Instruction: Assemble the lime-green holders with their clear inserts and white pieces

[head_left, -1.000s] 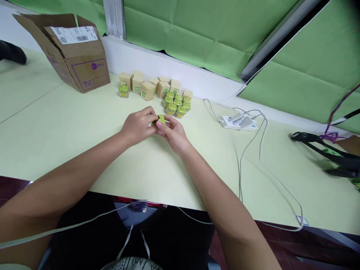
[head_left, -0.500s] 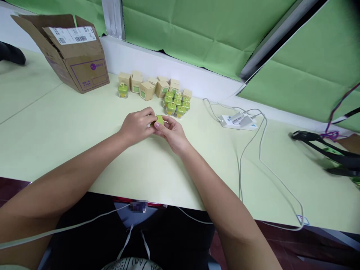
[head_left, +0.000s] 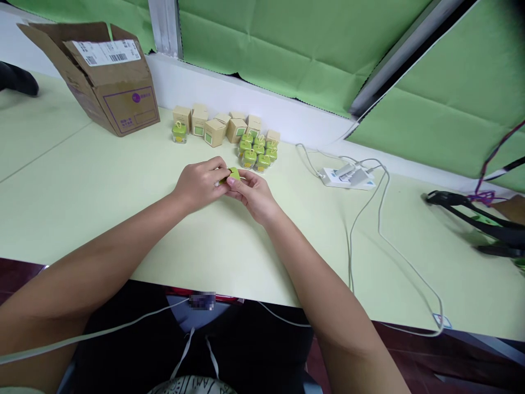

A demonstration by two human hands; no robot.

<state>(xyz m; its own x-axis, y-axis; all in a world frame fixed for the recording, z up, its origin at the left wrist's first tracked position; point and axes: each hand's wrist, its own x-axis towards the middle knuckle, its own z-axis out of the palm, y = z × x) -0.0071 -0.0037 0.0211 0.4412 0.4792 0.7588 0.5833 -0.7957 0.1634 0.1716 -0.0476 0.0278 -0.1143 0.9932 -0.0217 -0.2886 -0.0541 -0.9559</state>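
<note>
While curled left hand (head_left: 202, 183) and right hand (head_left: 255, 195) grip a green piece (head_left: 235, 173), its long axis is unclear.

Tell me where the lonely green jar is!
In the head view, the lone green jar stands left of centre, in front of the leftmost small box, right of the large carton.

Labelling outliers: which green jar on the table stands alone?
The leftmost jar, in front of a small box; the other standing jars cluster to its right.
</note>
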